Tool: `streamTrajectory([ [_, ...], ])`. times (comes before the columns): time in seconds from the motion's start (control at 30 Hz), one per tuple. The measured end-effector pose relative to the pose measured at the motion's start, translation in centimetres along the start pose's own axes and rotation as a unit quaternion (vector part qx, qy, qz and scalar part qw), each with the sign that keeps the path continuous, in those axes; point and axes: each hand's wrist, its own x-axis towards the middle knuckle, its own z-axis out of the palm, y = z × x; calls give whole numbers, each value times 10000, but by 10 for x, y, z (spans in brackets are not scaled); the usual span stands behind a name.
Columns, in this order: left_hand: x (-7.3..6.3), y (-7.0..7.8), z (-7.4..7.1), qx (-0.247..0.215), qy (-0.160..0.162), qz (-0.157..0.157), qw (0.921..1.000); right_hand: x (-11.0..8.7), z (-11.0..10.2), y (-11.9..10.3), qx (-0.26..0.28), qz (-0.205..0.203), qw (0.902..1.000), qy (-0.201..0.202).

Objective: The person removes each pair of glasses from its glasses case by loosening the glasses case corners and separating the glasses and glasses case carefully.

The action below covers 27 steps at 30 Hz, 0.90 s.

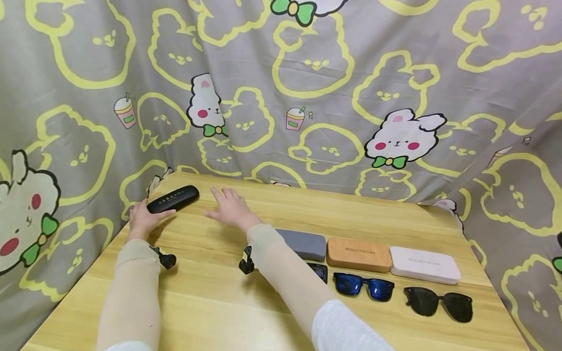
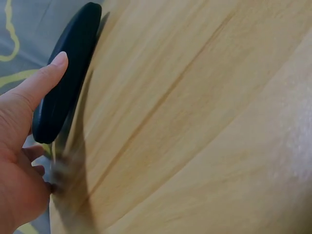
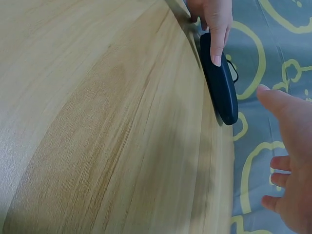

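At the far left of the table, my left hand (image 1: 144,218) grips a black glasses case (image 1: 174,198) by its near end. In the left wrist view the thumb lies across the top of the case (image 2: 73,78), while the other fingers are partly hidden behind and below it. Just right of the case, my right hand (image 1: 233,210) reaches out over the table with fingers spread and holds nothing. The right wrist view shows the case (image 3: 223,90) apart from this hand (image 3: 295,156), with a thin dark loop at its side.
A grey-blue case (image 1: 306,245), an orange-brown case (image 1: 359,255) and a pale pink case (image 1: 425,264) stand in a row at the right. Before them lie partly hidden glasses (image 1: 322,272), blue-lensed sunglasses (image 1: 364,287) and dark sunglasses (image 1: 439,303). A patterned curtain (image 1: 253,159) borders the wooden table.
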Motion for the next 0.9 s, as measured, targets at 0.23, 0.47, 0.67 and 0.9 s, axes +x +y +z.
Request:
streamTrajectory([
  [0.23, -2, 1, 4, 20, 113, -249, 9996, 2, 5, -5, -154, -84, 9998, -65],
  [0.47, 1, -2, 8, -18, 256, -357, 9990, 3, 7, -10, -242, -77, 9995, -182],
  [0.67, 2, -6, 10, 2, 403, -280, 9988, 4, 11, -13, -323, -111, 9992, -214],
  [0.9, 0, -4, 10, -39, 710, -270, 9971, 11, 19, -12, -325, -139, 9992, -185],
])
